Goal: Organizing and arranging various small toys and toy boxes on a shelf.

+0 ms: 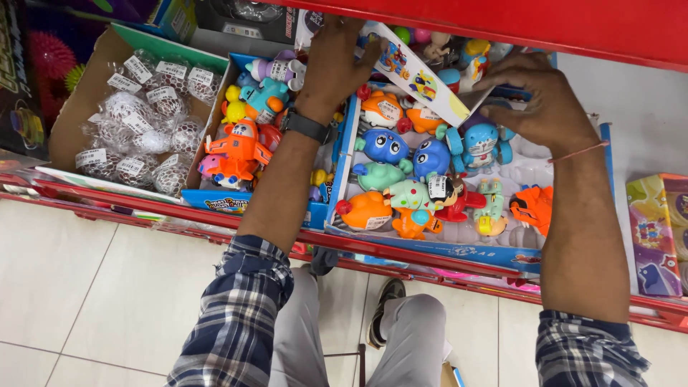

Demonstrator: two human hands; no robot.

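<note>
My left hand, with a dark watch on its wrist, grips the far end of a long printed cardboard flap of a toy box. My right hand clasps the same flap at its near right end, fingers curled over the edge. Below the flap lies a blue display box filled with small plastic toy figures: blue ones, orange ones, a light blue one and a red one. The flap hides more toys at the back.
A second blue box to the left holds orange, yellow and teal toys. Further left a brown carton holds bagged mesh balls. A red shelf edge runs along the front and a red shelf hangs above. A colourful pack lies right.
</note>
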